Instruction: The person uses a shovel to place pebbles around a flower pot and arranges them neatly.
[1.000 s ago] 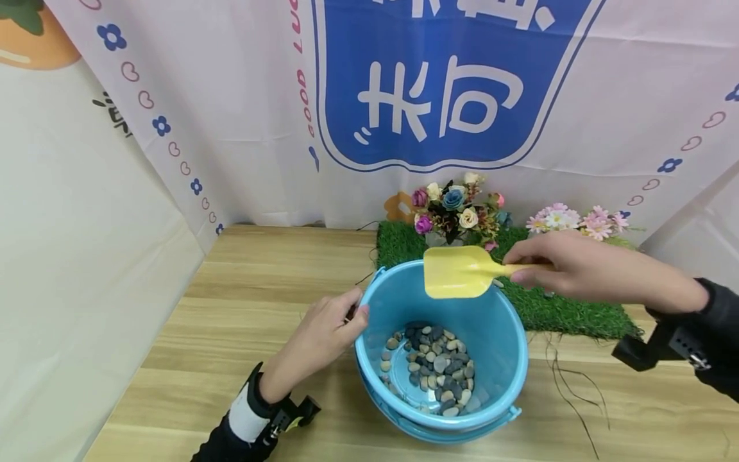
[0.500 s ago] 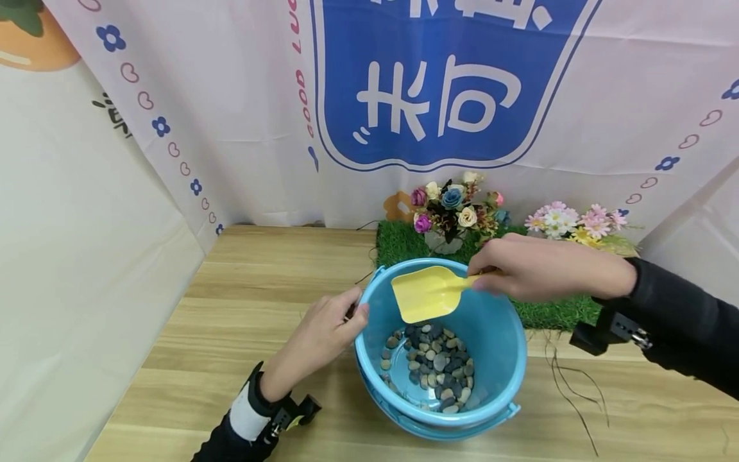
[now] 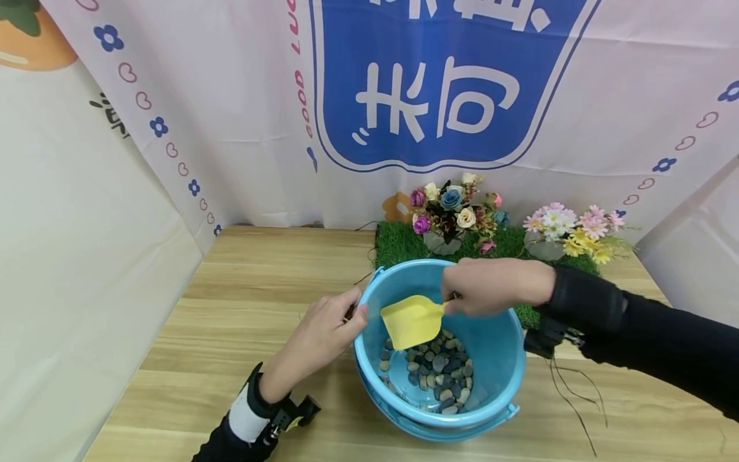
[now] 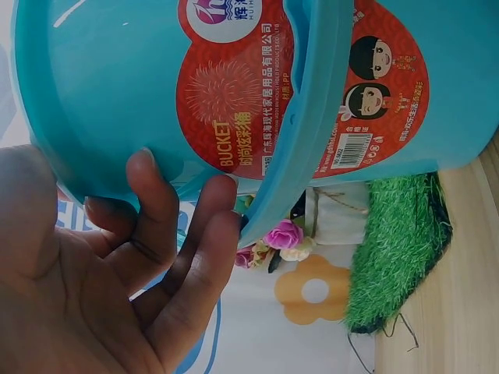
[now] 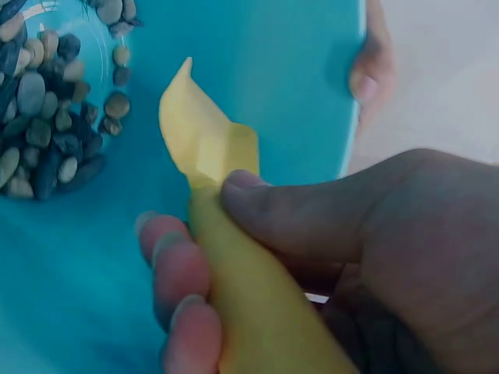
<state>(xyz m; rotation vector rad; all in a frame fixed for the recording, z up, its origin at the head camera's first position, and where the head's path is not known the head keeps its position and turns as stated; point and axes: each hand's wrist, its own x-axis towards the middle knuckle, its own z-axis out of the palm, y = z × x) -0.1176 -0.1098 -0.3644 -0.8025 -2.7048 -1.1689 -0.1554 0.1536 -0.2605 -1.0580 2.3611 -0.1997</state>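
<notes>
A blue bucket [image 3: 496,359] stands on the table with grey and tan pebbles [image 3: 439,372] at its bottom. My left hand [image 3: 326,330] holds the bucket's left rim, and in the left wrist view its fingers [image 4: 156,195] curl at the bucket's edge. My right hand [image 3: 482,285] grips the handle of a yellow toy shovel [image 3: 412,322] over the bucket's mouth. In the right wrist view, thumb and fingers wrap the shovel handle [image 5: 242,273]. The blade [image 5: 207,128] appears apart from the pebbles and carries none that I can see.
Behind the bucket lies a green turf mat [image 3: 398,244] bearing a mixed flower pot [image 3: 453,212] and a pink, white and yellow flower pot [image 3: 571,231]. Thin dark strands [image 3: 571,391] lie on the wooden table [image 3: 231,308] at right. A printed cloth [image 3: 260,115] hangs behind.
My right hand has moved left and toward me, bringing the shovel from above the bucket's far rim over the bucket's mouth, its blade now tilted downward. My left hand has stayed on the rim.
</notes>
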